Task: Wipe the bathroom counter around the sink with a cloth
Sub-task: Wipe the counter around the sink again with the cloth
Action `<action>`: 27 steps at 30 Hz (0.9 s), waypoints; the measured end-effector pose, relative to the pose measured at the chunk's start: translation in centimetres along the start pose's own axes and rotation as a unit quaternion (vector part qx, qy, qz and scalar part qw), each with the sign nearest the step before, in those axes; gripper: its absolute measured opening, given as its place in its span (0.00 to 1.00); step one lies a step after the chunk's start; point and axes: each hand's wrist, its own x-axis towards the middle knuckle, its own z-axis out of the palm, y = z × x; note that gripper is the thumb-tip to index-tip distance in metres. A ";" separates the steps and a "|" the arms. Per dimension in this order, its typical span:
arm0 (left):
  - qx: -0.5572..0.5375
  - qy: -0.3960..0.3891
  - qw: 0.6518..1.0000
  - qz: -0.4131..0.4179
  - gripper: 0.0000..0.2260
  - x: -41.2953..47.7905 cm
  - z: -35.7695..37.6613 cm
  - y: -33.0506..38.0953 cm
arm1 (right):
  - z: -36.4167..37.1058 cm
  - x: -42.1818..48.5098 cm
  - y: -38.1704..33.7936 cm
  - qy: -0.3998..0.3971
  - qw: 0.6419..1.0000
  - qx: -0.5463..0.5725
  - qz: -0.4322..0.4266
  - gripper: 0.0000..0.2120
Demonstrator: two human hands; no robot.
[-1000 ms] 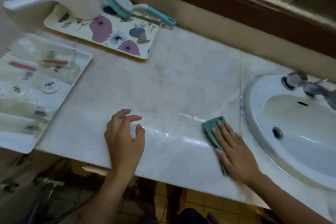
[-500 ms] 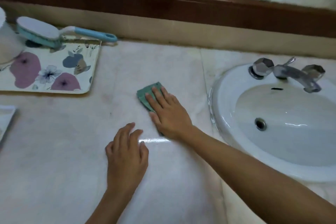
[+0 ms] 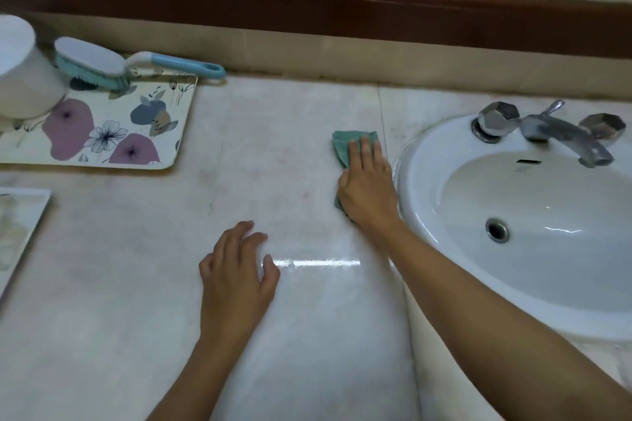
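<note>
A green cloth (image 3: 343, 145) lies flat on the pale marble counter (image 3: 273, 154), just left of the white oval sink (image 3: 427, 188). My right hand (image 3: 367, 184) presses down on the cloth with straight fingers, and most of the cloth is hidden under the palm. My left hand (image 3: 237, 278) rests on the counter nearer the front, fingers spread and holding nothing. A bright streak of reflected light shines on the counter between the two hands.
A chrome faucet (image 3: 561, 137) with two faceted knobs stands at the sink's back. At the back left a floral tray (image 3: 136, 133) carries a white scoop (image 3: 24, 75) and a blue-handled brush (image 3: 113, 65). A clear tray (image 3: 20, 215) sits at the left edge. A dark wooden mirror frame (image 3: 307, 14) runs behind.
My right hand has slid the cloth right and toward the back, up beside the sink rim. The left hand has stayed planted on the counter.
</note>
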 end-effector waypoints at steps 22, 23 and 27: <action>-0.042 -0.040 0.991 -0.118 0.14 -0.7 -1.2 5.1 | -4.8 -26.2 20.0 -0.102 0.969 0.017 -0.223 0.30; -0.060 -0.031 0.991 -0.116 0.12 -1.6 -1.0 6.6 | -5.1 -26.7 21.7 -0.112 0.965 0.032 -0.234 0.30; -0.137 -0.021 0.989 -0.050 0.10 -7.0 1.2 13.9 | -6.4 -27.9 28.5 -0.130 0.943 0.055 -0.301 0.30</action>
